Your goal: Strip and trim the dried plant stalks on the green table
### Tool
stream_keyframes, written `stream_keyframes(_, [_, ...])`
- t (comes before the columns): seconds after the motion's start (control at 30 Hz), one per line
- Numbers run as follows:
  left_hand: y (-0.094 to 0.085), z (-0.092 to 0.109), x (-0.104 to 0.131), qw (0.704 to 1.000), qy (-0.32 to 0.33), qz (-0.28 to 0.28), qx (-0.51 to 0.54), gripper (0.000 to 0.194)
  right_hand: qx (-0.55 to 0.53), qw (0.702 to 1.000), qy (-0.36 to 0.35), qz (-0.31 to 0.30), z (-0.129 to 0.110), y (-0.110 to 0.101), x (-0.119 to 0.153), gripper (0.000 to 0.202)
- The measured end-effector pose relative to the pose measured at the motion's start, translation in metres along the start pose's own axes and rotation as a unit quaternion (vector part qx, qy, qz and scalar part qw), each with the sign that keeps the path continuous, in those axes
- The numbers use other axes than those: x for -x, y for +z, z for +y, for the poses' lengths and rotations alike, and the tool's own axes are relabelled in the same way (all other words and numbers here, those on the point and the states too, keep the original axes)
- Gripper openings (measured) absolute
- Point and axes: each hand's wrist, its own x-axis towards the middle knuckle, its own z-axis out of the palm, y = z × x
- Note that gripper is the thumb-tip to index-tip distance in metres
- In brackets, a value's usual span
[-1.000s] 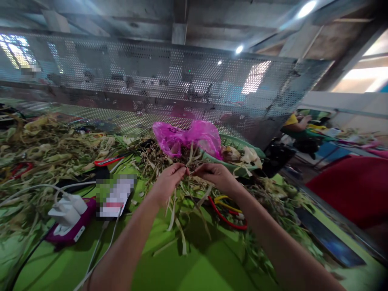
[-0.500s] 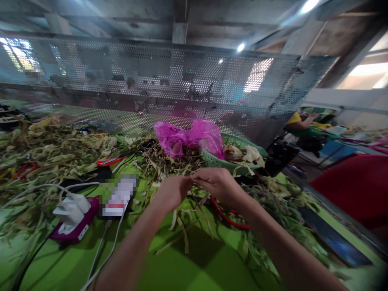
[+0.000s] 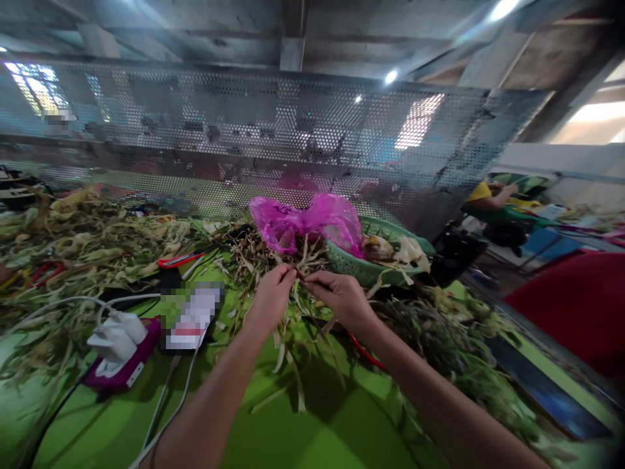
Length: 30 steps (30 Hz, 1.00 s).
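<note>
My left hand [image 3: 270,296] and my right hand [image 3: 344,298] meet in front of me over the green table [image 3: 322,426], fingertips nearly touching. Both are closed in a pinch on a dried plant stalk [image 3: 307,254], whose pale strip-like leaves fan out above the fingers. The part between the fingertips is small and partly hidden. Below the hands lie loose dry leaf strips [image 3: 296,381]. Just beyond them is a heap of dry stems [image 3: 247,254], with a crumpled pink plastic bag [image 3: 305,221] on top. A red-handled tool [image 3: 366,352] lies partly under my right forearm.
A green basket [image 3: 349,260] with dry scraps stands behind my right hand. Plant heaps lie left [image 3: 83,234] and right [image 3: 439,345]. On the left are a phone [image 3: 193,319], a purple power strip [image 3: 117,378] and cables. A perforated metal screen [image 3: 244,137] rises behind; another person's arm [image 3: 500,195] shows far right.
My hands have turned and drawn slightly apart, bringing the fingertips into view. Leaf strips now stick up above the fingers. The view has shifted slightly.
</note>
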Motion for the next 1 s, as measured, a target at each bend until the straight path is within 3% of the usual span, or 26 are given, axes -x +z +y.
stream_keyframes(0.13, [0.002,0.003,0.007,0.977,0.065,0.055,-0.195,0.025,-0.021,1.000,0.002,0.023,-0.004,0.003,0.003,0.021])
stream_keyframes(0.27, [0.006,0.006,0.016,0.909,0.172,0.070,-0.372,0.035,-0.123,0.990,0.060,0.025,-0.001,0.001,0.000,0.023])
stream_keyframes(0.37, [0.011,0.006,0.018,0.868,0.214,0.058,-0.445,0.039,-0.132,0.986,0.093,0.039,0.000,-0.001,-0.002,0.026])
stream_keyframes(0.43, [0.016,0.005,0.019,0.859,0.225,0.054,-0.457,0.040,-0.133,0.985,0.095,0.057,0.001,-0.002,-0.002,0.028])
stream_keyframes(0.6, [0.026,0.009,0.023,0.889,0.244,0.006,-0.388,0.042,-0.147,0.979,0.105,0.098,0.008,-0.008,-0.005,0.032])
stream_keyframes(0.73, [0.016,0.014,0.019,0.931,0.195,-0.027,-0.307,0.031,-0.125,0.983,0.106,0.088,0.009,-0.013,-0.006,0.025])
stream_keyframes(0.87, [0.000,0.013,0.010,0.954,0.144,-0.010,-0.264,0.015,-0.111,0.986,0.107,0.069,0.005,-0.013,-0.005,0.022])
stream_keyframes(1.0, [-0.001,0.010,0.006,0.990,0.093,-0.012,-0.101,0.014,-0.143,0.980,0.129,0.044,0.004,-0.009,-0.004,0.023])
